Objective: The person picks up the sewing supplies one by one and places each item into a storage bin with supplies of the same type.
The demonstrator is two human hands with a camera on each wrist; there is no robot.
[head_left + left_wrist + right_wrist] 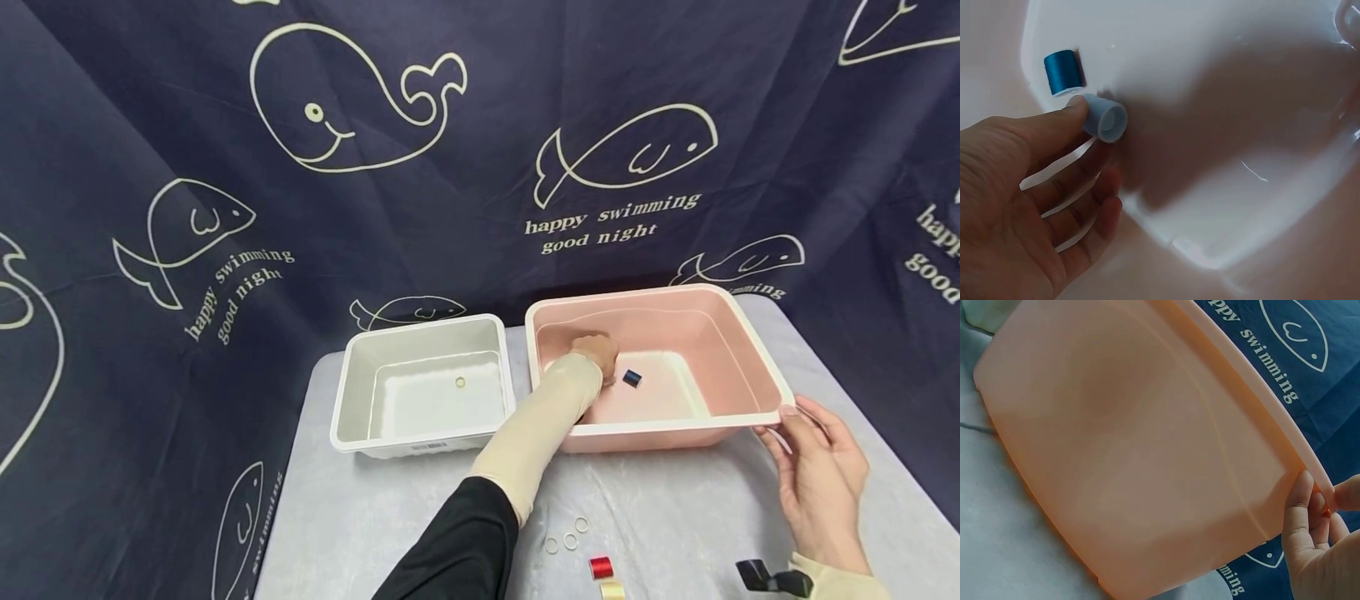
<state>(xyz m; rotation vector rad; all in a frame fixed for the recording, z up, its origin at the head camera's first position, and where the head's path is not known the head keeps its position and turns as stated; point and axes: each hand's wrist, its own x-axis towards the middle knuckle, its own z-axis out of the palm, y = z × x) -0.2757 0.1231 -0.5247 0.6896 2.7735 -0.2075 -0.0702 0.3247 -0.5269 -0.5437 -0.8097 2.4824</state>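
Note:
My left hand [596, 354] reaches down into the pink bin [660, 429]. Between its thumb and fingers it pinches a pale blue thread spool [1106, 119], whose hollow end faces the left wrist camera. A darker blue thread spool [1064, 72] lies on the bin floor just beyond the thumb; the head view shows this blue spool [632, 378] to the right of the hand. At the bin's near right corner, my right hand [821, 471] grips the rim, with the thumb on one side and fingers on the other [1319, 544].
Left of the pink bin stands a white bin [420, 442] with a small ring [461, 382] inside. On the cloth-covered table [345, 517] in front lie three small rings [571, 542], a red thread spool [602, 567] and a yellow spool [612, 591]. A dark printed curtain [480, 208] hangs behind.

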